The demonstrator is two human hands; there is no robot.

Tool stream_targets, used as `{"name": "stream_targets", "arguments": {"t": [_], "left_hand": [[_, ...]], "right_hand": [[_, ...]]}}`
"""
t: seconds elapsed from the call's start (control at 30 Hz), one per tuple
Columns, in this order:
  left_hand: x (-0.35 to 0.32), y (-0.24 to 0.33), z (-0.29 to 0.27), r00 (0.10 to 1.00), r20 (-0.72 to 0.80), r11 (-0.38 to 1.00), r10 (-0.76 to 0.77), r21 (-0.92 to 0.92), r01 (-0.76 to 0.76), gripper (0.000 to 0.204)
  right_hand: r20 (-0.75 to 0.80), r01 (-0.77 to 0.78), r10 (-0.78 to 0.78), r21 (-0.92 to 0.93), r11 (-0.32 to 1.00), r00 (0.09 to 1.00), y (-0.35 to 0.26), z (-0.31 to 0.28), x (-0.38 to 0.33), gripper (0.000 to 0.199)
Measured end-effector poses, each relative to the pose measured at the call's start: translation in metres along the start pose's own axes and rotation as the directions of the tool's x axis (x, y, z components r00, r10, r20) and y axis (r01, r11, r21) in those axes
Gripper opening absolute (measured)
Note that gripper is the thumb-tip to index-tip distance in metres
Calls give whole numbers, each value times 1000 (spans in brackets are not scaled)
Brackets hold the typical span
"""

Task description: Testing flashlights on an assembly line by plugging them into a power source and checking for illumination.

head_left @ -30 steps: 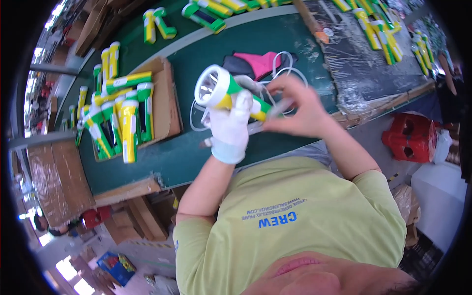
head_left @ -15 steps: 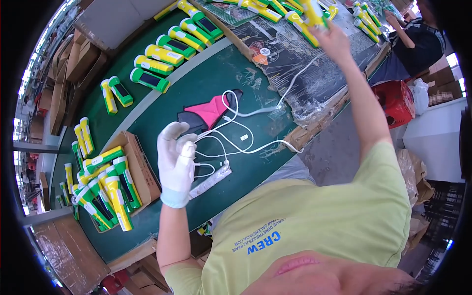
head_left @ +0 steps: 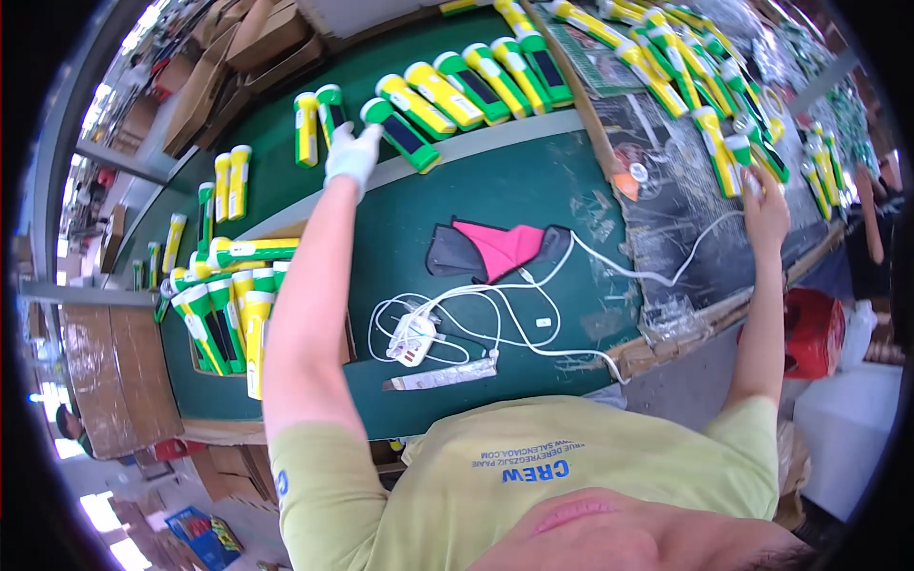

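Left of centre at the top of the head view, a green flashlight with a dark panel (head_left: 411, 143) lies tilted on the green tabletop (head_left: 495, 190). It should handle as light, stiff, smooth plastic, somewhat slippery, its lens and panel the likeliest parts to scratch; the barrel just behind the white head looks the best hold. Beside that head the gloved left hand (head_left: 353, 160) has its fingers loosely spread; whether they touch is unclear. At upper right, the bare right hand (head_left: 764, 211) reaches the piled flashlights (head_left: 714, 152), fingers bent; I cannot tell whether it grips one.
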State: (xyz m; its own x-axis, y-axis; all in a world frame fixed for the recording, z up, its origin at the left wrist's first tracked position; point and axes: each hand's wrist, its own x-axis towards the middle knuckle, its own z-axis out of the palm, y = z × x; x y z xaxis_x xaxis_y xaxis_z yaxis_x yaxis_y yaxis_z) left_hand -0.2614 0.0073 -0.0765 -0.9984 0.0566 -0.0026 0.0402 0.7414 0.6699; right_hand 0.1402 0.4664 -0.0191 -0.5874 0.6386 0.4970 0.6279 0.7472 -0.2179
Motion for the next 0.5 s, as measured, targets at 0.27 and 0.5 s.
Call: {"name": "stream_targets", "arguments": {"t": [0.27, 0.5], "left_hand": [[32, -15, 13, 909, -416, 909, 0, 380, 173, 60], [36, 1, -38, 886, 133, 459, -445, -815, 353, 34]], "right_hand": [[-62, 315, -317, 405, 858, 946, -104, -31, -77, 18], [-83, 365, -393, 580, 728, 916, -161, -45, -89, 17]]}}
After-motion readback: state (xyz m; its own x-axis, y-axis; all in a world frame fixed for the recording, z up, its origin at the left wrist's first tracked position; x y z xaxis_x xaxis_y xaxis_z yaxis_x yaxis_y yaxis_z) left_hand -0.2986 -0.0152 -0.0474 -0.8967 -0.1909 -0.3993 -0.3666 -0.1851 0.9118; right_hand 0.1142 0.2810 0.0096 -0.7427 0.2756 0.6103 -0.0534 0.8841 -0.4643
